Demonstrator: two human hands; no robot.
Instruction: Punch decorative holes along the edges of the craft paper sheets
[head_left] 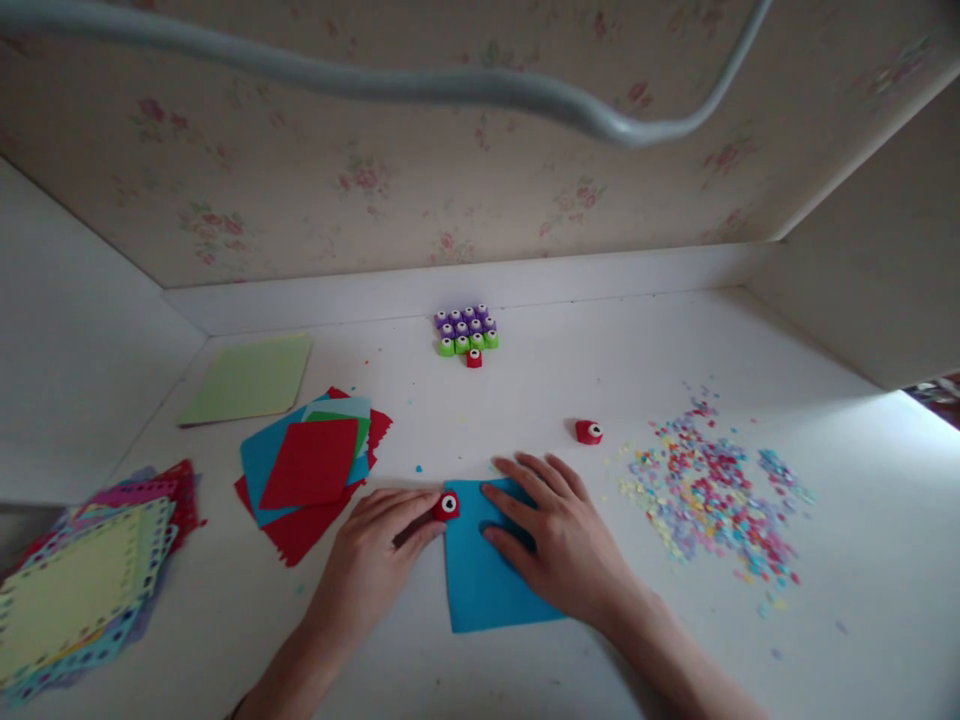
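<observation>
A blue sheet of paper (491,590) lies flat on the white table in front of me. My left hand (386,525) pinches a small red paper punch (447,506) at the sheet's upper left edge. Whether the paper sits in the punch's slot I cannot tell. Spread across the upper right of the sheet, my right hand (555,525) rests with its fingers apart. Another red punch (589,432) lies on its own beyond my right hand.
Purple, green and red punches (469,328) stand in rows near the wall. Coloured paper sheets (311,465), a pale green stack (247,380) and hole-edged sheets (82,580) lie left. Punched-out confetti (712,480) is scattered right. A grey cable (420,85) crosses above.
</observation>
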